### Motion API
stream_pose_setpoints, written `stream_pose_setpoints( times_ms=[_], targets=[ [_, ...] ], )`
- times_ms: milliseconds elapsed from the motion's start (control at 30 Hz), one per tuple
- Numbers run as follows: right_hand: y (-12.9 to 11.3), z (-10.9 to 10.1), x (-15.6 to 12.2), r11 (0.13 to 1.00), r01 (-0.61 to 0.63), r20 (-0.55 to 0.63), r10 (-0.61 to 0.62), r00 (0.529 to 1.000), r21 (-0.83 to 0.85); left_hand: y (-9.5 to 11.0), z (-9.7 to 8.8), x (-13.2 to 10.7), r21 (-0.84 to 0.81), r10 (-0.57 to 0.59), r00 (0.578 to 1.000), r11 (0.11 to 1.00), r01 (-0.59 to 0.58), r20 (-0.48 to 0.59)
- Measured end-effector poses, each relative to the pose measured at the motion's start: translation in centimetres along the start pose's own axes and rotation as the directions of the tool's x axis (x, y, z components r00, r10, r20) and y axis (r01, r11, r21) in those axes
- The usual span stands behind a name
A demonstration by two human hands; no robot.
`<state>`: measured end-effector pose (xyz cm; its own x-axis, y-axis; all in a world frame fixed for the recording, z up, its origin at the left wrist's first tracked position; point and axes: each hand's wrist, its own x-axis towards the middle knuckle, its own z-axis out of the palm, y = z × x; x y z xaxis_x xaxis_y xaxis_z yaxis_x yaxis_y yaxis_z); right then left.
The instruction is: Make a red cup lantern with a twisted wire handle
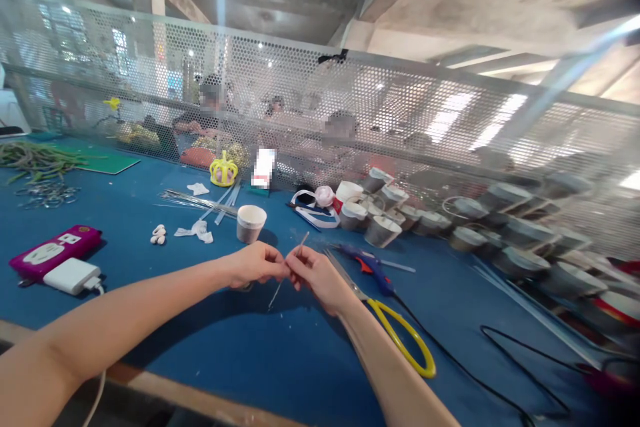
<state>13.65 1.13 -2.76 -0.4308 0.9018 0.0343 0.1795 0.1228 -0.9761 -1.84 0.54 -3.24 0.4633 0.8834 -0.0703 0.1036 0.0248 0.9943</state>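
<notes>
My left hand and my right hand meet over the blue table, fingertips pinched together. Between them runs a thin grey stick, slanting from upper right to lower left. Both hands are closed on it. A small white cup stands just beyond my left hand. Scissors with yellow handles lie right beside my right wrist.
A blue glue gun with a black cord lies past the scissors. Several small pots crowd the right. A pink power strip and white charger sit left. A yellow crown stands by the mesh fence, with people behind it.
</notes>
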Motion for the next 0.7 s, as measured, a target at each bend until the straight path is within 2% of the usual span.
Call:
stream_pose_setpoints(
  times_ms=[133, 400, 467, 600, 700],
  targets=[
    [-0.2, 0.2, -0.2, 0.997, 0.003, -0.032, -0.006, 0.999, -0.081, -0.3, -0.1, 0.1, 0.089, 0.025, 1.0, 0.996, -0.023, -0.019],
    [0.5, 0.9, 0.1, 0.959, 0.014, -0.19, -0.071, 0.979, -0.283, -1.0, -0.2, 0.4, 0.359, 0.19, 0.979, 0.921, -0.15, -0.078],
    [0.6, 0.9, 0.1, 0.97, 0.023, -0.177, -0.068, 0.982, -0.242, -0.9, -0.2, 0.3, 0.355, 0.187, 0.979, 0.923, -0.147, -0.08],
    [0.3, 0.8, 0.0, 0.997, 0.068, -0.066, -0.07, 0.995, -0.043, -0.4, -0.1, 0.1, 0.228, 0.109, 0.991, 0.969, -0.089, -0.078],
    [0.0, 0.5, -0.1, 0.998, 0.057, -0.059, -0.058, 0.997, -0.02, 0.2, -0.3, -0.2, 0.179, 0.077, 0.996, 0.981, -0.069, -0.037]
  ],
)
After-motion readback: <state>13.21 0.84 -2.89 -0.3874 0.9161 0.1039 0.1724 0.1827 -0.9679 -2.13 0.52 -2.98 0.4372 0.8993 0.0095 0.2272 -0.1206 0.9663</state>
